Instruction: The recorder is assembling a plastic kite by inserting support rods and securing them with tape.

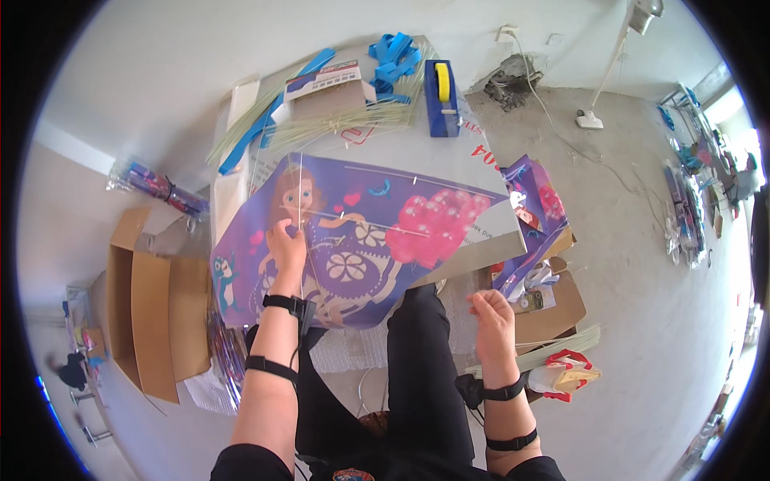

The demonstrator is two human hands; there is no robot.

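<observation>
as the left hand (287, 247) curled by a thin rod (301, 186) on the purple sheet (357, 248), rod-setting seemed underway, wanting steadiness next! right hand (493, 314) curled too, holds unclear.

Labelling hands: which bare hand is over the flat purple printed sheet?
The left bare hand, over the left half of the flat purple printed sheet; the right bare hand is clear of it, beyond its lower right edge.

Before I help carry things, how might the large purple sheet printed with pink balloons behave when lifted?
The purple sheet is likely light and floppy, since it looks thin for its width. The thin pale rods lying across it might stiffen it in places, if attached. It seems unlikely to roll, being spread out broadly.
</observation>
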